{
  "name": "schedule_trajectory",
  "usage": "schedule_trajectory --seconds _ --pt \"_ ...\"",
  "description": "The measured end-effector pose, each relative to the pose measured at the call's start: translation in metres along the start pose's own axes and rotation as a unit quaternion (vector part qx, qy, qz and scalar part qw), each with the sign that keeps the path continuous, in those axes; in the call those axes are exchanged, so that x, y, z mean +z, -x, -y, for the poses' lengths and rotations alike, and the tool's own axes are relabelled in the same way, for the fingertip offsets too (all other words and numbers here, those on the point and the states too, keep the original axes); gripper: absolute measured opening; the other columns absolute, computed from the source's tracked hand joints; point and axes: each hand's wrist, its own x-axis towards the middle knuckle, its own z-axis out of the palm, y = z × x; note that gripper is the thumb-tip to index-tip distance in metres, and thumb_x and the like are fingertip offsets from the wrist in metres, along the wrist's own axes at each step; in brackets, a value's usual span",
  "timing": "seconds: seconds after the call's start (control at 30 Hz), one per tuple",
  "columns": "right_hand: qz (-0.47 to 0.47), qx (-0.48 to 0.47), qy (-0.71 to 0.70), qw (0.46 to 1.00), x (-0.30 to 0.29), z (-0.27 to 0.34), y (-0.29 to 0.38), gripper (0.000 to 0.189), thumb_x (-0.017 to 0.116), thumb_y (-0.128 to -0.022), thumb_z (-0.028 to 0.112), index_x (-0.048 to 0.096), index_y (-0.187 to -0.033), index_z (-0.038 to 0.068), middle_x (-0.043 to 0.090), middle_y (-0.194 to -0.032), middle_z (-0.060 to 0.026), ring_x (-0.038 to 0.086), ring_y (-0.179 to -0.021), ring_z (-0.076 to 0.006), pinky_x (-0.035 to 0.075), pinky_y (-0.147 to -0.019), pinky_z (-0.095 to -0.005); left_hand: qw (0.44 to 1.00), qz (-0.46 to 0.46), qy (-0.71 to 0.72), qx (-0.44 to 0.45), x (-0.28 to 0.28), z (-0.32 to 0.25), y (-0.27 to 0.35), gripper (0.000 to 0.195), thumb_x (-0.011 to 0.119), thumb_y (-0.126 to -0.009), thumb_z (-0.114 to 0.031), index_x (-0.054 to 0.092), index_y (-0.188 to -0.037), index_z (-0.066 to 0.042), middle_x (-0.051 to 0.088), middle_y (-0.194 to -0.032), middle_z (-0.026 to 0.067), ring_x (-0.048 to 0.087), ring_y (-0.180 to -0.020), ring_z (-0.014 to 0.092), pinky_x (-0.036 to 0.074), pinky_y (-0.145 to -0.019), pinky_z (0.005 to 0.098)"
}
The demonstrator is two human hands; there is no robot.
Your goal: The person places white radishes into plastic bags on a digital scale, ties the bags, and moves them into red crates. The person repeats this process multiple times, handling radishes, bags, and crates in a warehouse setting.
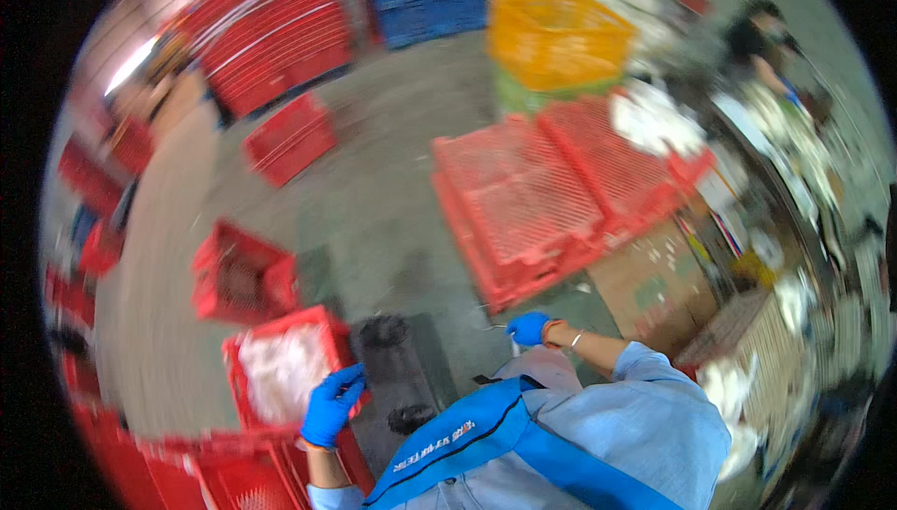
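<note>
My left hand (332,406), in a blue glove, hovers at the near right rim of a red plastic crate (235,378). Its fingers are slightly apart with nothing visible in them; whether they touch the rim is unclear. White, blurred material (284,377) fills that crate. My right hand (530,329), also blue-gloved, is low in front of my body with curled fingers. A small pale thing shows just below those fingers, too blurred to name or to tell if it is held. Beside the filled crate lies a long dark grey object (396,377) with black round ends.
Another red crate (245,279) stands behind the filled one. Red slatted plastic pallets (518,202) lie ahead right, near a yellow bin (560,40) and a flattened cardboard sheet (652,279). Red crates (280,33) are stacked far left. A person (760,40) works at a bench on the right.
</note>
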Motion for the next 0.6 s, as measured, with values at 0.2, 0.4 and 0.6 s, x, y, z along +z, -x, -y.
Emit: schedule_trajectory --seconds 0.2,0.4,0.6 --pt "-0.376 0.281 -0.227 0.854 0.010 -0.199 0.151 0.030 0.050 -0.075 0.024 0.063 -0.100 0.013 0.061 -0.099 -0.0163 0.058 -0.088 -0.0337 0.047 -0.077 -0.0420 0.962 0.257 0.043 0.084 0.255 -0.103 -0.164 0.027 0.057 -0.084 -0.013 0.058 -0.109 -0.002 0.062 -0.104 0.0097 0.057 -0.094 0.014 0.044 -0.082 0.0264" --pt "-0.378 0.309 -0.437 0.755 0.019 -0.279 0.231 0.033 0.054 -0.079 0.029 0.062 -0.104 0.010 0.059 -0.106 -0.0143 0.056 -0.098 -0.0299 0.043 -0.085 -0.0354 0.911 0.392 0.003 0.131 0.403 -0.190 -0.226 0.026 0.058 -0.084 -0.014 0.059 -0.108 -0.002 0.060 -0.108 0.0076 0.056 -0.097 0.013 0.044 -0.084 0.0269" --pt "-0.352 0.261 -0.543 0.716 0.017 -0.332 0.218 0.034 0.054 -0.079 0.028 0.061 -0.106 0.007 0.060 -0.107 -0.0135 0.057 -0.097 -0.0284 0.043 -0.085 -0.0349 0.929 0.355 0.012 0.104 0.481 -0.175 -0.310 0.028 0.059 -0.083 -0.019 0.060 -0.108 -0.005 0.062 -0.103 0.0084 0.059 -0.092 0.016 0.046 -0.080 0.0283"
